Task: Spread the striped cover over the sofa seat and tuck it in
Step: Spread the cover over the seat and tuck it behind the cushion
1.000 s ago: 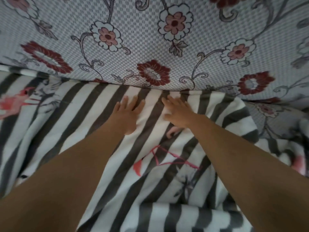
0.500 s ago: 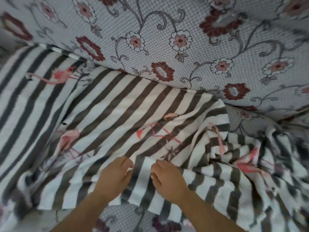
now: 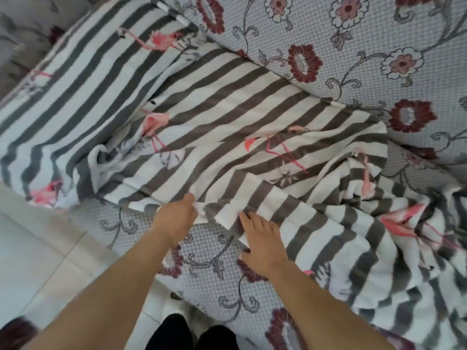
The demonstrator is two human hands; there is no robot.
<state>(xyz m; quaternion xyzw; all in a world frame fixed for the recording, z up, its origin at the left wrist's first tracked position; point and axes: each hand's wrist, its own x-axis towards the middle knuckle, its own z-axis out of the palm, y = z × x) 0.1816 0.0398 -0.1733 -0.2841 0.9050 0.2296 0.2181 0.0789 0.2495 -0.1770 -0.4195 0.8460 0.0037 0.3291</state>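
While the left hand [image 3: 177, 218] pinches the cover's [image 3: 227, 117] front hem to draw it forward, the right hand [image 3: 262, 246] rests flat on it.

Soft matt fleecy striped cover [image 3: 227, 102]

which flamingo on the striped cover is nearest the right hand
The big pink flamingo on the bunched folds right of the right hand; the others lie farther up the cover.
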